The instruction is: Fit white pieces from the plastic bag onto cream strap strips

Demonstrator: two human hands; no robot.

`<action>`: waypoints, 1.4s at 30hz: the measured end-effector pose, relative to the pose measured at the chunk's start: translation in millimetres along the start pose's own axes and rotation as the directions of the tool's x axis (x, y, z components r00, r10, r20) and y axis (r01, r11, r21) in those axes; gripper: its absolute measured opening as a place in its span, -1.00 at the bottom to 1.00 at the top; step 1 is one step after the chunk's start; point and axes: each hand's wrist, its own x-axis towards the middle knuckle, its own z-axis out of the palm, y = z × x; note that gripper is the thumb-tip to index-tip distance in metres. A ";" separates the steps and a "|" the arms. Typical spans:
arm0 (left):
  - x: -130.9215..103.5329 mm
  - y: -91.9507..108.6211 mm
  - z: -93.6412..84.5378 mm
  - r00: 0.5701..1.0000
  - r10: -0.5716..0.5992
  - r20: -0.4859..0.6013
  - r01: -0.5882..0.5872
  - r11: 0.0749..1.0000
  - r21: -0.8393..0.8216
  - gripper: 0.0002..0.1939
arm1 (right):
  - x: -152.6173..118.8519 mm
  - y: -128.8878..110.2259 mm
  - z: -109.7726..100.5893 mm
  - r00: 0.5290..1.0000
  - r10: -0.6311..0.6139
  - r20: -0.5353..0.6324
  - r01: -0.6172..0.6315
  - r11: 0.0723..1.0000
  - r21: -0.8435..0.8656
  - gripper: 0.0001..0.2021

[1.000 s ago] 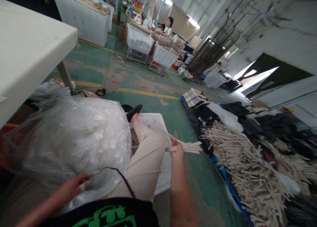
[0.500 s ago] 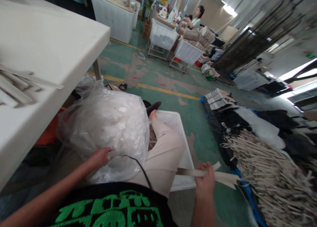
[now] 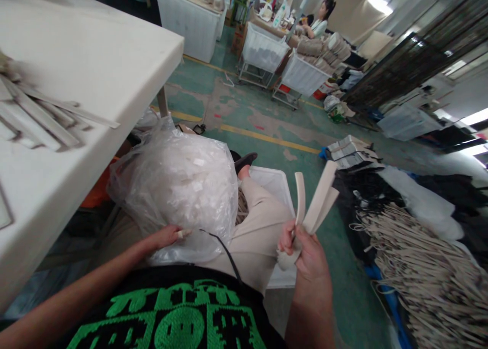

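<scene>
The right hand [image 3: 308,250], right of centre in the lower half of the frame, is closed around several flat beige strips [image 3: 318,201]; their free ends fan out above the fingers, pointing up, and a paler, crumpled-looking part shows at the lower side of the grip. The left hand [image 3: 170,236], left of centre in the lower half, lies at the lower edge of a clear plastic bag [image 3: 186,179] filled with whitish material; a beige band shows on one of its fingers, and whether the fingers pinch the film I cannot tell.

The bag stands beside the seated wearer's beige trouser leg [image 3: 259,227], with a thin black cord [image 3: 224,247] crossing near its lower right; a white tub [image 3: 272,179] shows beyond and beside that leg, and darker strips [image 3: 242,207] are visible between leg and bag.

A white worktop [image 3: 118,49] fills the upper left, with a loose pile of light flat pieces [image 3: 41,120] at the left edge; a wide heap of beige straps [image 3: 427,267] spreads over the lower right, beside dark material; at the upper right of centre, a person [image 3: 319,26] is near two white wheeled carts [image 3: 263,49].
</scene>
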 end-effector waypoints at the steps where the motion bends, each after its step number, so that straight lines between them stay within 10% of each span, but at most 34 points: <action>1: -0.5 -1.1 2.6 1.000 -0.005 0.016 0.004 1.000 0.012 -0.59 | 3.9 3.2 7.4 0.999 0.027 0.025 -0.027 1.000 0.005 -0.66; 7: 11.0 -2.1 5.5 0.986 -0.005 -0.167 0.018 0.997 0.075 -0.59 | 30.7 39.9 31.8 0.987 0.159 -0.006 -0.159 0.987 0.011 -0.63; 13: 41.4 -11.0 -26.1 0.851 -0.086 -0.518 0.113 0.993 0.021 -0.30 | 38.4 78.8 22.5 0.963 0.255 -0.087 -0.249 0.966 0.070 -0.61; 19: 47.1 -22.2 -33.8 0.869 -0.160 -0.468 0.133 0.987 -0.091 -0.97 | 39.5 96.7 17.9 0.955 0.291 -0.056 -0.290 0.957 0.015 -0.58; 33: -63.1 94.3 -32.9 0.881 0.041 -0.470 -0.323 0.779 -0.538 -0.43 | 58.4 96.6 76.2 0.894 0.374 0.245 -0.328 0.921 -0.209 -0.58; 38: -81.8 108.4 -26.8 0.880 0.204 -0.429 -0.405 0.794 -0.453 -0.51 | 60.0 96.5 120.0 0.831 0.411 0.375 -0.350 0.910 -0.223 -0.56; 42: -85.8 107.2 -22.4 0.822 0.442 -0.359 -0.500 0.862 -0.085 -0.82 | 64.3 102.3 144.7 0.833 0.428 0.352 -0.359 0.901 -0.245 -0.54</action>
